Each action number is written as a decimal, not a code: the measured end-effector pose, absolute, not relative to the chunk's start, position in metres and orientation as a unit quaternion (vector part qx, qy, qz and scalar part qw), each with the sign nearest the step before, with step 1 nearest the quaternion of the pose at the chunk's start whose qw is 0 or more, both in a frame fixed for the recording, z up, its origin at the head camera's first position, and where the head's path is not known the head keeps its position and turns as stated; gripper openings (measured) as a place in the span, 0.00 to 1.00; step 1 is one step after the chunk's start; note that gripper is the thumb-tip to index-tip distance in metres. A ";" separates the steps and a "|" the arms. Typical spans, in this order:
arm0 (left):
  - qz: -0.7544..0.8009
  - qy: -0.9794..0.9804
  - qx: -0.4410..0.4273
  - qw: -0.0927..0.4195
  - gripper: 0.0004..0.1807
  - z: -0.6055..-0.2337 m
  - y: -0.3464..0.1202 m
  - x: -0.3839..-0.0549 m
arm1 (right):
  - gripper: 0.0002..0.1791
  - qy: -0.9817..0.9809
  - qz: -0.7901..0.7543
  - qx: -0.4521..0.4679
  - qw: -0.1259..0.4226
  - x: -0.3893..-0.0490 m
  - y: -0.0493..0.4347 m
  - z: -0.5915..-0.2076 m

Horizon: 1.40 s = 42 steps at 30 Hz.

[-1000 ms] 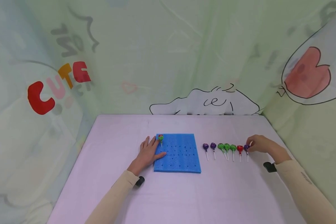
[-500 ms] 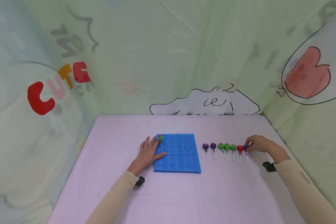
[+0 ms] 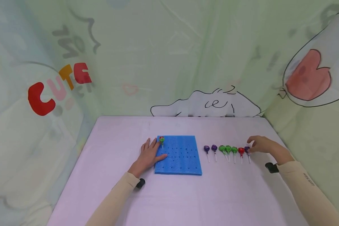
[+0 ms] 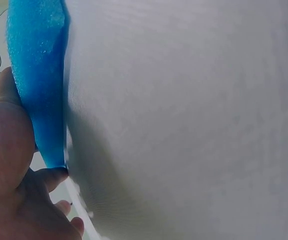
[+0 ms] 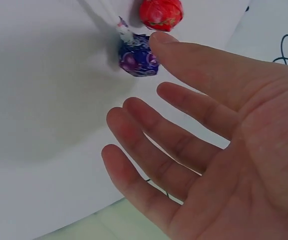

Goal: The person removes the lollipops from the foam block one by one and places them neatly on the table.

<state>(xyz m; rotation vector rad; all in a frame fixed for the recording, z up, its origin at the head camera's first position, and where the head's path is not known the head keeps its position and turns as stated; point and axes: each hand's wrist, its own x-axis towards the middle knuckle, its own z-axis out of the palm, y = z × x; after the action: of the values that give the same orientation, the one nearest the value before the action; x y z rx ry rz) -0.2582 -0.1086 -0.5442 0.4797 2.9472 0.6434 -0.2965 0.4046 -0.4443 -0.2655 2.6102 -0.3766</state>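
My left hand [image 3: 148, 156] rests along the left edge of a blue foam board [image 3: 183, 160] dotted with small holes, thumb over its top and the other fingers spread. Near the board's far left corner, a green-and-red lollipop [image 3: 162, 140] stands upright in the foam. My right hand [image 3: 261, 145] is at the right end of a row of lollipops. In the right wrist view its fingers are loosely spread, and the thumb tip overlaps the head of a purple lollipop [image 5: 136, 59] lying on the table. Just beside that one is a red lollipop [image 3: 241, 151].
Left of the red one lie three green lollipops [image 3: 228, 149], close together, then two purple lollipops [image 3: 214, 148] nearer the board. All lie on a pale pink tablecloth [image 3: 169, 197]. Printed curtains [image 3: 169, 62] stand behind and at both sides.
My right hand's fingers have parted from around the purple lollipop at the right end, which stays on the table. The left hand and the board keep their place.
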 end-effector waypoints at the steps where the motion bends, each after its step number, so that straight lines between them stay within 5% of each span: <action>1: 0.209 0.964 0.157 0.043 0.45 -0.544 -0.109 -0.258 | 0.27 0.955 -0.139 -0.095 0.243 -0.296 0.403 -0.443; 42: 0.215 0.962 0.158 0.050 0.45 -0.541 -0.109 -0.258 | 0.19 0.961 -0.211 -0.176 0.037 -0.282 0.245 -0.456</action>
<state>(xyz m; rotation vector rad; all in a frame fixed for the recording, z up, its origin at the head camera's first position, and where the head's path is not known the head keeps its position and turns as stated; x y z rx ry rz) -0.2577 -0.1093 -0.5409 0.4825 2.9312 0.6560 -0.2820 0.2446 -0.4560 -0.5402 2.9492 -0.6466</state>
